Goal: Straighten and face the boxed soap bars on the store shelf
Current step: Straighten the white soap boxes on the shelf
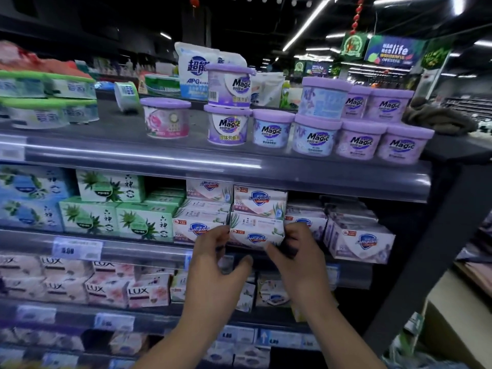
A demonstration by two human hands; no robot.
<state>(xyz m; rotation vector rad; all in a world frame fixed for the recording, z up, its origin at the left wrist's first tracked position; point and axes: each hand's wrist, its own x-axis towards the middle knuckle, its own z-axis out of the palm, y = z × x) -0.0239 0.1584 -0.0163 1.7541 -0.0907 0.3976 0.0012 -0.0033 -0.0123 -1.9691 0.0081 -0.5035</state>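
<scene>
On the middle shelf [149,250], right of the green boxes [117,219], the left hand [213,265] pinches the left end of a white Safeguard soap box [257,231], its fingers closed on it at the shelf's front lip; the right hand [298,254] clamps the right end likewise. 1 more box [259,201] rests on top. A sharp tug risks sliding that upper box off, or nudging the lavender box [359,242] askew.

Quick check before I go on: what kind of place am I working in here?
A supermarket aisle, most likely the household and toiletries section. Tiered grey metal shelves carry price tags, rows of white-and-pink boxed soap bars and purple-lidded air freshener tubs, with hanging green promotional signs overhead.
</scene>
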